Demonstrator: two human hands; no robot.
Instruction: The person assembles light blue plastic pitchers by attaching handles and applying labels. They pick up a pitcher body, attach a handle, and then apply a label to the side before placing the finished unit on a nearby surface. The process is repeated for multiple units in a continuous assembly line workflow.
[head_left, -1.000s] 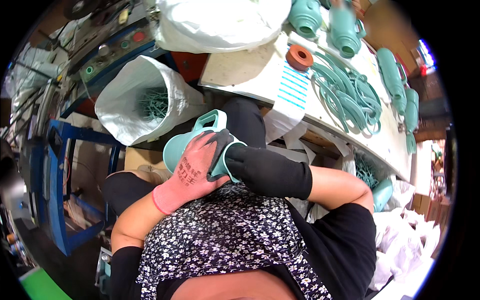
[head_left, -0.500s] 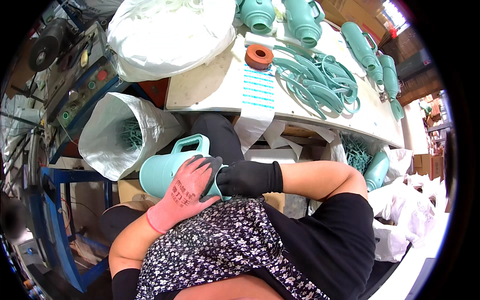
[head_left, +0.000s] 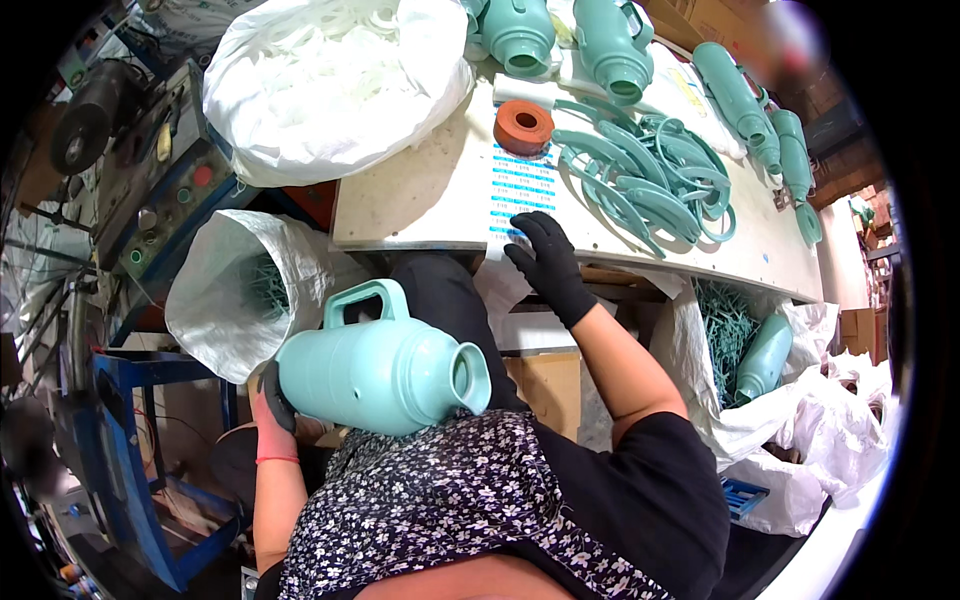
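A mint-green thermos jug casing (head_left: 365,375) lies on its side across my lap, its handle up and its spouted mouth facing right. My left hand (head_left: 273,405), in a pink glove with a dark palm, grips the base end; part of the fingers is hidden behind it. My right hand (head_left: 550,270), in a black glove, is over the table's front edge with fingers apart and nothing visible in them. Beneath its fingertips lies a strip of blue-and-white labels (head_left: 522,185), hanging over the edge.
On the table (head_left: 410,200) are a brown tape roll (head_left: 523,127), a heap of green strips (head_left: 660,180), more green jug casings (head_left: 612,60) and a white sack of translucent rings (head_left: 330,80). An open white sack (head_left: 215,300) stands left, beside a blue metal frame (head_left: 130,440).
My right hand has left the jug's mouth and reached forward to the label strip. My left hand has shifted from the jug's side to its base, and the jug has turned slightly.
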